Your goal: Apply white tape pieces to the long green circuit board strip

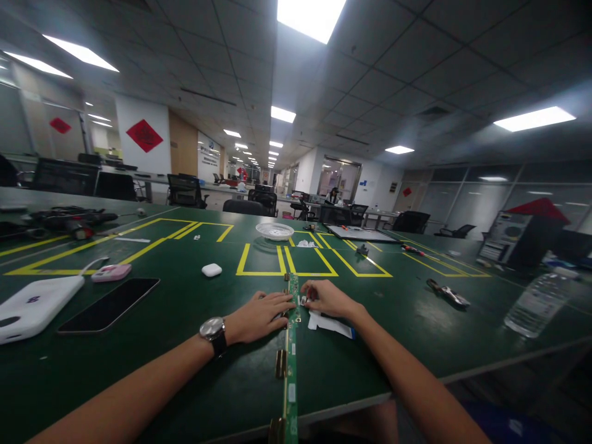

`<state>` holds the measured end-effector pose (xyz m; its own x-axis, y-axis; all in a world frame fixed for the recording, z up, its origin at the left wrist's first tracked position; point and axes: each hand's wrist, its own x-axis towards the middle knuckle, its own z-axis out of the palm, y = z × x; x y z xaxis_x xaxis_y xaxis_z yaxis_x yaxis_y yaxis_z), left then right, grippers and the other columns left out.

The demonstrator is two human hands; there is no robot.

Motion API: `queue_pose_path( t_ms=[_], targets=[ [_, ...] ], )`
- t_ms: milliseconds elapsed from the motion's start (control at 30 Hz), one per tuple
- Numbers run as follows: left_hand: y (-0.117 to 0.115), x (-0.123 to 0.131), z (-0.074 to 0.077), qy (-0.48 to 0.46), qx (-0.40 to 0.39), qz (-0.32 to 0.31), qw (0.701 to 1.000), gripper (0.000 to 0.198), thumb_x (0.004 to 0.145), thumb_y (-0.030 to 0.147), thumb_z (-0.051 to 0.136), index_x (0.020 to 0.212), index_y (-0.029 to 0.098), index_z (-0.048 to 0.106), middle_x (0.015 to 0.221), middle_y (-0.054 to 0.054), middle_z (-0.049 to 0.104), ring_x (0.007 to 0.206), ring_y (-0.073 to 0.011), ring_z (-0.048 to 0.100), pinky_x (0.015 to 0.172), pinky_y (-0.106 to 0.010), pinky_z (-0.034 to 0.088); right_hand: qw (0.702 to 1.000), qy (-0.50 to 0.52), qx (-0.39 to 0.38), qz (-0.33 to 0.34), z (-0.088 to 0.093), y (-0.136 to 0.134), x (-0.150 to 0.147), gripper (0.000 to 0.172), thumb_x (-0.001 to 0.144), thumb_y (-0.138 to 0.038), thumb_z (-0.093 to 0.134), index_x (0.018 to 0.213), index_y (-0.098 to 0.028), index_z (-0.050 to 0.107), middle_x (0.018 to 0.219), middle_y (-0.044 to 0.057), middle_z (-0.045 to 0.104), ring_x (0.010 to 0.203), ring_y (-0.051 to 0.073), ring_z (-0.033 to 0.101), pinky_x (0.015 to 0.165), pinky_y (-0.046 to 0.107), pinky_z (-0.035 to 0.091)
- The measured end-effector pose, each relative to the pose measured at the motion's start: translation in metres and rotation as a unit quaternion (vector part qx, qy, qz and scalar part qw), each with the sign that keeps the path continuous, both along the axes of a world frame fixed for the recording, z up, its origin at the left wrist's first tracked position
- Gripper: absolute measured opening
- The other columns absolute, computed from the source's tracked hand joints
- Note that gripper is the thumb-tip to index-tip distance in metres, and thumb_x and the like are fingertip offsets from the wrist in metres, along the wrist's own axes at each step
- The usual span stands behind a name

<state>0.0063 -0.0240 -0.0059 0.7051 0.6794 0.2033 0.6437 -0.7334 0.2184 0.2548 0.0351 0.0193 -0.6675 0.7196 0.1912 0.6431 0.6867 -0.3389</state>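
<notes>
A long narrow green circuit board [291, 357] lies lengthwise on the green table [194, 345], running from the near edge toward me. My left hand [261, 316], with a wristwatch, rests flat on the table, its fingertips pressing the board's left side. My right hand [326, 297] is curled at the board's right edge, fingers pinched on a small pale part that I cannot make out. A white strip with a blue end [332, 325] lies just under my right wrist.
A white power bank [34, 305], black phone [110, 303], pink case [111, 272] and white earbud case [211, 269] lie at left. A white basket [274, 230] sits further back. A plastic bottle [536, 305] and pliers [448, 293] are at right. Yellow tape lines mark the table.
</notes>
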Motion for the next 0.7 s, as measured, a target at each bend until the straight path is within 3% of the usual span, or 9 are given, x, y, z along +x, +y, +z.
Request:
queue_pose_path(
  t_ms=[367, 700],
  targets=[
    [0.005, 0.000, -0.004, -0.009, -0.007, -0.011, 1.000, 0.042, 0.102, 0.047, 0.033, 0.141, 0.034, 0.042, 0.154, -0.005, 0.036, 0.139, -0.0278, 0.035, 0.102, -0.046, 0.028, 1.000, 0.023, 0.008, 0.007, -0.007, 0.004, -0.002, 0.029, 0.075, -0.022, 0.069, 0.103, -0.016, 0.064, 0.081, 0.001, 0.064, 0.070, 0.014, 0.058, 0.065, 0.023, 0.043],
    [0.016, -0.005, 0.000, -0.004, -0.043, -0.047, 0.998, 0.041, 0.101, 0.044, 0.036, 0.140, 0.034, 0.042, 0.155, -0.004, 0.033, 0.140, -0.0291, 0.032, 0.101, -0.047, 0.027, 0.999, 0.011, -0.007, 0.029, -0.003, 0.004, -0.003, 0.009, 0.078, -0.024, 0.067, 0.080, -0.015, 0.069, 0.078, 0.001, 0.067, 0.071, 0.013, 0.058, 0.068, 0.023, 0.043]
  ],
)
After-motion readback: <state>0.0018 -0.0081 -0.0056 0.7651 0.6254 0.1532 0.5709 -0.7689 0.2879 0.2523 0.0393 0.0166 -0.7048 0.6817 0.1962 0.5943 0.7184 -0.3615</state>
